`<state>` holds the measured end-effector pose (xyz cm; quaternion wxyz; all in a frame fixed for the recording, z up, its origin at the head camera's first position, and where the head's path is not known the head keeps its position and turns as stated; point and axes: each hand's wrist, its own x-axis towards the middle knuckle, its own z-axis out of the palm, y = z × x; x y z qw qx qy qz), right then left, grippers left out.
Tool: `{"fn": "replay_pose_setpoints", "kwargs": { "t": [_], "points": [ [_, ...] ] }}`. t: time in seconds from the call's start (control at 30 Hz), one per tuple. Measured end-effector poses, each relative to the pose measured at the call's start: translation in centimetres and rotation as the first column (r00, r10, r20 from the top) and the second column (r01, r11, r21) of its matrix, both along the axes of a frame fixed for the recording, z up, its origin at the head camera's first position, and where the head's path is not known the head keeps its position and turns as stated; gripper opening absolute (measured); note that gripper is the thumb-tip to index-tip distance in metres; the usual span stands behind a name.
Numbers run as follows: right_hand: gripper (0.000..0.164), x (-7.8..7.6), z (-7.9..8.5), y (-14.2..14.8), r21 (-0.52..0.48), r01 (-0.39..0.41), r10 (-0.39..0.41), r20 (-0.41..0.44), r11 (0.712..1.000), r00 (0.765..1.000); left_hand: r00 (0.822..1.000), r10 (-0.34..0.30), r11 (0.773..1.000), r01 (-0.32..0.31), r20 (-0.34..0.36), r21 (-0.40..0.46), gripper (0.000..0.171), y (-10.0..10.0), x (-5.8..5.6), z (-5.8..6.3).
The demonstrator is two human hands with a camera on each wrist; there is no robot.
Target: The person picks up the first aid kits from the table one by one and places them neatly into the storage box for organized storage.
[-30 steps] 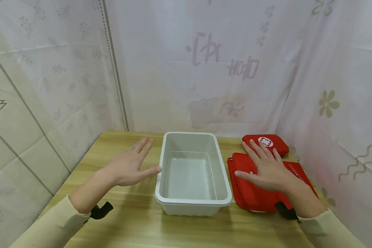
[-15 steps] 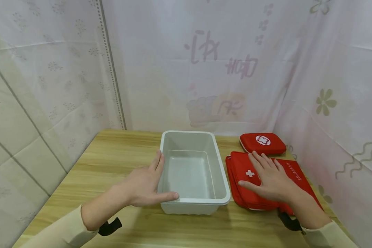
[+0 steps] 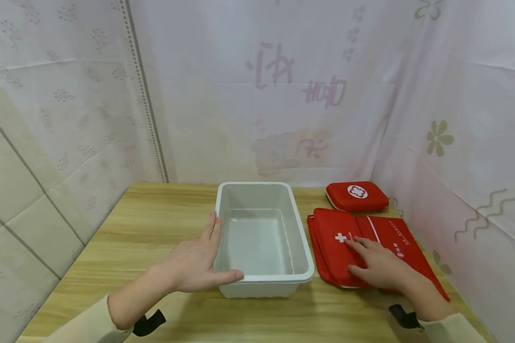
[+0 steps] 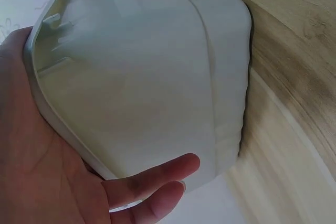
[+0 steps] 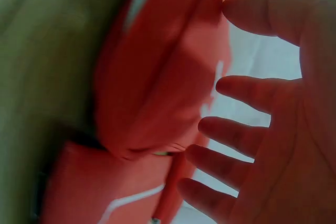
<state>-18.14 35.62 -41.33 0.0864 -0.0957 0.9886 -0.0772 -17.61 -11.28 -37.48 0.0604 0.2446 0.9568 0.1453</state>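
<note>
A deep off-white plastic basin stands on the wooden table. My left hand rests on the basin's near left corner, with two fingers along the left rim and the thumb over the front rim. The left wrist view has the palm against the rim and two fingers beside the outer wall. A red first-aid pouch with a white cross lies unfolded to the right of the basin. My right hand is over it, fingers spread and fingertips right at the pouch's surface.
Behind the pouch lies a smaller red first-aid case with a white round emblem. The wooden table extends to the left and front of the basin. Patterned curtains hang at the back and both sides.
My left hand has moved right and toward me onto the basin's corner. My right hand has come down to the pouch. The head view has shifted slightly.
</note>
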Motion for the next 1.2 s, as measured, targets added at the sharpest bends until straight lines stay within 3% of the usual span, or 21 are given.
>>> {"fn": "replay_pose_setpoints", "kwargs": {
  "t": [0.17,0.63,0.83,1.2],
  "points": [
    [0.077,-0.2,-0.9,-0.4,-0.028,-0.002,0.002,0.001,1.000,1.000,1.000,0.004,1.000,-0.004,-0.002,0.009,0.131,0.0,0.1,0.0],
    [0.077,-1.1,-1.3,-2.4,-0.035,-0.037,0.035,-0.045,0.999,0.998,1.000,0.009,1.000,-0.008,-0.008,0.023,0.132,0.0,-0.1,-0.3],
    [0.078,-0.9,-1.2,-2.9,-0.035,-0.043,0.042,-0.027,0.998,0.999,1.000,0.011,1.000,-0.011,0.011,0.027,0.131,0.1,-0.1,-0.1],
    [0.086,-1.1,-1.0,-3.6,0.009,-0.022,0.022,0.026,1.000,0.999,1.000,-0.007,1.000,0.007,-0.016,0.011,0.130,0.0,-0.2,-0.2]
  ]
}}
